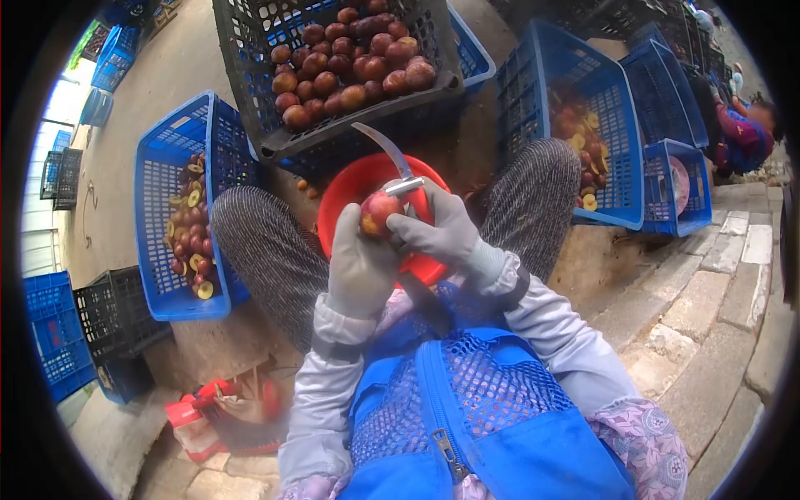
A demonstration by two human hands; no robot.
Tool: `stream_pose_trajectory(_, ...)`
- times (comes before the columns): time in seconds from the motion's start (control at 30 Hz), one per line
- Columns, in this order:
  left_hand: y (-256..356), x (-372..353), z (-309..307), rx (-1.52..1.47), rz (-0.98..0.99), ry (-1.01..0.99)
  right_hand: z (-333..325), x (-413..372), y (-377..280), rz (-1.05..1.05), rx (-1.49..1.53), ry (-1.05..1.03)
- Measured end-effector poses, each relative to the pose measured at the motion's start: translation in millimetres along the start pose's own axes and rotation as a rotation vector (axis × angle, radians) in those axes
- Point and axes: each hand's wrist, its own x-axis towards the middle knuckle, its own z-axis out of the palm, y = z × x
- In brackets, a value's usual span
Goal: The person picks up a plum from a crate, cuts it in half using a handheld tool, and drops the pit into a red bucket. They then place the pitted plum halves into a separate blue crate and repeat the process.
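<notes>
1. The left hand grips a reddish fruit above the red bowl
2. The right hand clasps a curved knife, touching the fruit
3. A black crate of whole fruit sits just beyond

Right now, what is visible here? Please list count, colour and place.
round fruit: one, red-yellow, over the bowl
curved metal knife: one, silver, against the fruit
round red plastic bowl: one, red, between the knees
black plastic crate: one, black, ahead, holds whole fruit
left blue plastic crate: one, blue, left, cut fruit inside
right blue plastic crate: one, blue, right, cut fruit inside
other person: one, far right
left hand: grey glove, fingers holding the fruit
right hand: grey glove, fingers holding the knife
</notes>
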Motion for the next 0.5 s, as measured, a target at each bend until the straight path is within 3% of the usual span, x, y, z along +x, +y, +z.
stream_pose_trajectory(0.07,0.4,0.3,-0.6,-0.130,-0.083,0.128,0.3,0.5,-2.4,0.034,0.055,-0.017)
stream_pose_trajectory(0.1,-2.0,1.1,-5.1,0.193,0.002,0.196,1.0,0.7,-5.7,0.061,0.098,-0.011)
stream_pose_trajectory(0.2,2.1,3.5,-4.1,-0.149,0.048,0.333,-1.5,-4.5,-17.7,0.060,0.048,0.045)
stream_pose_trajectory(0.23,2.7,3.7,-2.5,-0.109,0.111,0.380,-1.0,-7.8,-21.1,0.046,0.003,0.068)
stream_pose_trajectory(0.33,6.5,11.8,-28.1,-0.016,0.128,0.177,11.0,-18.5,-27.4,0.249,-0.083,0.038)
stream_pose_trajectory(0.5,1.3,10.8,-11.2,0.203,0.179,0.297,20.8,-23.1,-1.4,0.093,-0.223,-0.006)
